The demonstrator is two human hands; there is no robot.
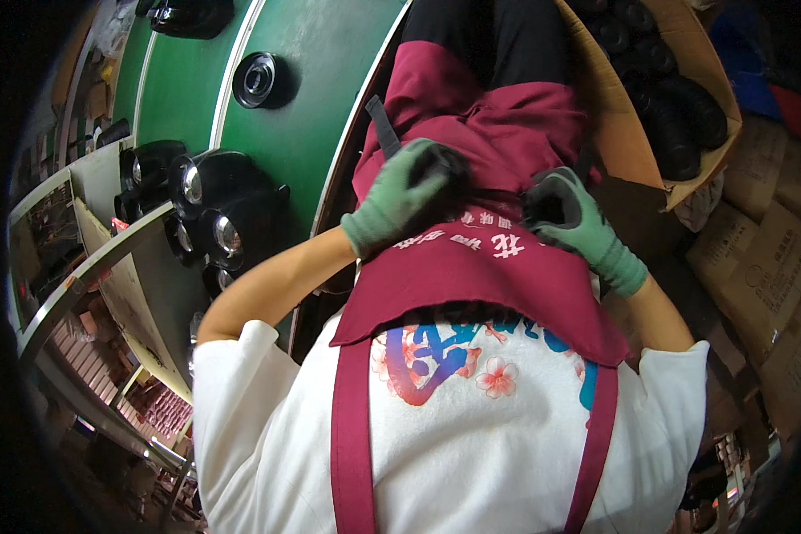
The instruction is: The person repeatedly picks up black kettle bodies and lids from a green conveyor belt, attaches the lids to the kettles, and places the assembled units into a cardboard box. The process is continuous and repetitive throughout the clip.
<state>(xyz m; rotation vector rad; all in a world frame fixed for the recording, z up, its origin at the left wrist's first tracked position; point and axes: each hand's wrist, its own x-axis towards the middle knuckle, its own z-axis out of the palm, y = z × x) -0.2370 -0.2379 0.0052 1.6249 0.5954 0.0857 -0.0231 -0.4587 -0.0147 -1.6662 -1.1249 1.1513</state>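
Note:
Both of my hands wear grey-green gloves with dark palms and are at the waist of my maroon apron [472, 276]. My left hand [409, 191] is curled at the apron's left side, fingers bent inward against the cloth. A black strap [383, 127] sticks out just beyond it. On the other side, my right hand [574, 222] has its fingers curled round with the thumb side toward the middle. Between the hands the cloth is creased in a dark fold. The dark palms hide whatever the fingers grip.
Along my left runs a green conveyor belt [316, 98] carrying a round black part [260, 80]. Several glossy black housings [218, 191] cluster nearer, beside a metal frame [89, 267]. An open cardboard box [618, 111] of black round parts stands right, with stacked cartons [761, 267] beyond.

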